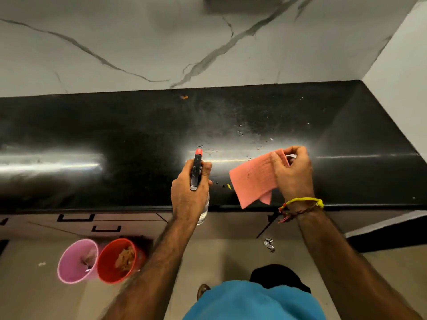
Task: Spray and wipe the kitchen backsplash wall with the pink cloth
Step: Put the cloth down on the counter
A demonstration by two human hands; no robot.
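Glossy black countertop [138, 125]: left hand [188, 192] grips plastic spray bottle [196, 172], right hand [293, 174] pinches limp waffle-textured pink cloth [253, 179].

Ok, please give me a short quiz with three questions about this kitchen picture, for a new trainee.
1. True or false: the left hand grips the spray bottle.
2. What does the right hand hold? A) a sponge B) the pink cloth C) a brush
3. Fill in: two buckets stand on the floor, the pink bucket and the ___ bucket.

Key:
1. True; the nozzle points toward the marble wall.
2. B; it hangs just above the black counter.
3. Red.
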